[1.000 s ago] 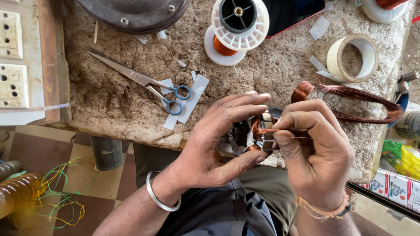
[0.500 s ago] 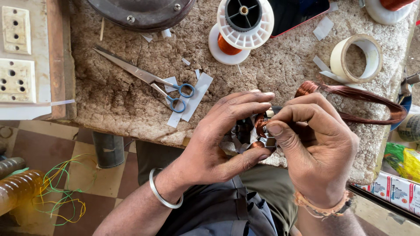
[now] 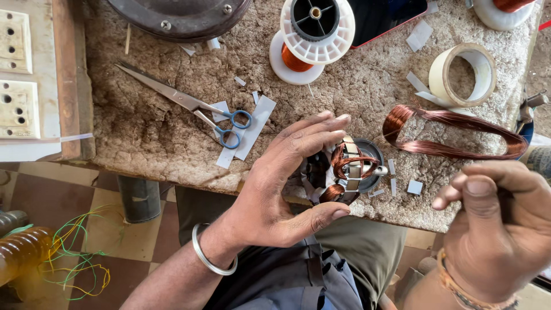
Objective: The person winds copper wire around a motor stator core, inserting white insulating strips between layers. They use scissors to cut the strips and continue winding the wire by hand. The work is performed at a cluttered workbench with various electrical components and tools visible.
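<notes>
Between the two hands sits a small round stator (image 3: 351, 171), dark metal wound with glossy copper wire, at the near edge of a rough, fibrous brown bench (image 3: 143, 138). The left hand (image 3: 281, 189) cups it loosely from the left, fingers spread wide and thumb under its near side, a metal bangle (image 3: 209, 259) on the wrist. The right hand (image 3: 499, 229) is raised near the camera, well right of the stator, fingers curled with thumb and forefinger pinched; whether they grip anything I cannot tell. Beyond the right hand lies a long flattened loop of copper wire (image 3: 453, 133) and a tape roll (image 3: 462, 74). Beyond the left hand lie blue-handled scissors (image 3: 189, 106) on white paper strips (image 3: 247, 132), and a white spool (image 3: 313, 34).
</notes>
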